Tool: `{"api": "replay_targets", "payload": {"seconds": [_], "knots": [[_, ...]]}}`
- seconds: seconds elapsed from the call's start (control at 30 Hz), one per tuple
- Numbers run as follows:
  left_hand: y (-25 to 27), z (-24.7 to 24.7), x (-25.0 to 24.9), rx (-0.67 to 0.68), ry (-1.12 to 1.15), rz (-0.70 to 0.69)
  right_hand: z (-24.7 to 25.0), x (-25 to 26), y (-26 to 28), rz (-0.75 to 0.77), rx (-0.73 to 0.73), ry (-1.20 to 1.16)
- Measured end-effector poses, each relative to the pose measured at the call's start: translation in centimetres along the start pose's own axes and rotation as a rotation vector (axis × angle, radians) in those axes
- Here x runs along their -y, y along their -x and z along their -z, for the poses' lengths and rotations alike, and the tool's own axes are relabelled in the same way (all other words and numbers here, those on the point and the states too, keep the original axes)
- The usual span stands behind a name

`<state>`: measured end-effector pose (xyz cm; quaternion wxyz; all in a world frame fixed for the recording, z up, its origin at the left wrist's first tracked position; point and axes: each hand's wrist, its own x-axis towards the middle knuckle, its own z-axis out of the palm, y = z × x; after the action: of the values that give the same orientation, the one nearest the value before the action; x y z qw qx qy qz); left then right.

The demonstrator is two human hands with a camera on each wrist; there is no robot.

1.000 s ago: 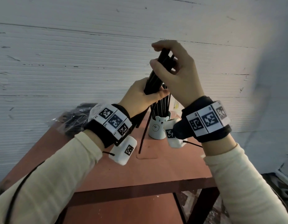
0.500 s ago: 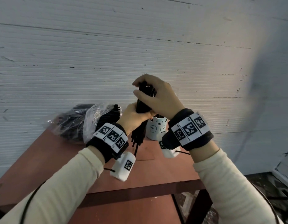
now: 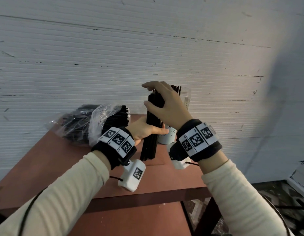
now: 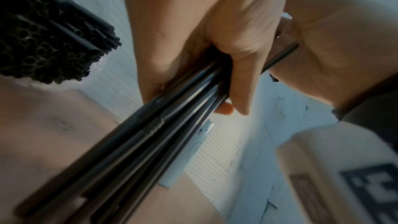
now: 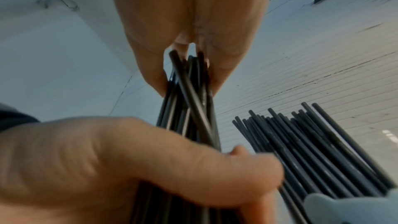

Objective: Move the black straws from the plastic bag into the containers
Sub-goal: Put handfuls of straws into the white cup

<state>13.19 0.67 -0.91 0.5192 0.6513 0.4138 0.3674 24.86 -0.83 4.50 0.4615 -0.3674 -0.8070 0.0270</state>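
Black straws (image 3: 152, 128) stand upright in a bundle on the tabletop (image 3: 173, 178), my left hand (image 3: 144, 129) wrapped round their middle, my right hand (image 3: 166, 106) pinching their tops, beside the white container (image 3: 167, 136) and plastic bag (image 3: 90, 124).

A bundle of black straws (image 3: 152, 128) stands upright on the table, beside a white cup (image 3: 166, 137) holding more straws; a clear plastic bag (image 3: 96, 123) of straws lies to the left.

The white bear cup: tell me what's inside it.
Black straws stand inside the white bear cup, fanning out above its rim. Their lower ends and the cup's bottom are hidden by its wall and the hands.
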Motion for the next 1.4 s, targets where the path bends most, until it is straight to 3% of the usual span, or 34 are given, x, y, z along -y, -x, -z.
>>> {"api": "replay_targets", "payload": {"seconds": [0.17,0.33,0.47,0.6,0.87,1.0,1.17,1.27,1.4], "knots": [[0.1,-0.2,-0.4,-0.05,-0.012,-0.096,-0.5,-0.4,0.2,-0.014,0.001,0.015],[0.0,0.0,-1.3,-0.079,0.015,-0.15,0.4,0.3,-0.5,0.025,-0.091,-0.008],[0.3,0.1,-0.1,0.0,-0.039,-0.066,-0.3,-0.5,-0.1,-0.008,0.07,0.064],[0.1,0.1,1.4,0.034,-0.047,0.049,-0.7,-0.8,0.5,-0.013,-0.001,0.037],[0.1,0.3,1.8,0.083,-0.144,0.156,-0.3,-0.5,1.0,-0.062,0.022,0.03],[0.2,0.0,1.7,0.094,-0.158,0.108,0.6,-0.2,1.1,-0.094,0.0,-0.004],[0.0,0.7,0.7,-0.037,-0.082,-0.072,2.8,-0.4,1.2,-0.259,-0.091,-0.096],[0.3,0.5,-0.6,0.029,-0.144,-0.11,3.3,-1.1,1.5,-0.312,0.055,-0.129],[1.1,-0.7,-1.4,0.272,-0.294,-0.108,3.2,-1.7,2.1,-0.306,0.264,-0.167]]}}
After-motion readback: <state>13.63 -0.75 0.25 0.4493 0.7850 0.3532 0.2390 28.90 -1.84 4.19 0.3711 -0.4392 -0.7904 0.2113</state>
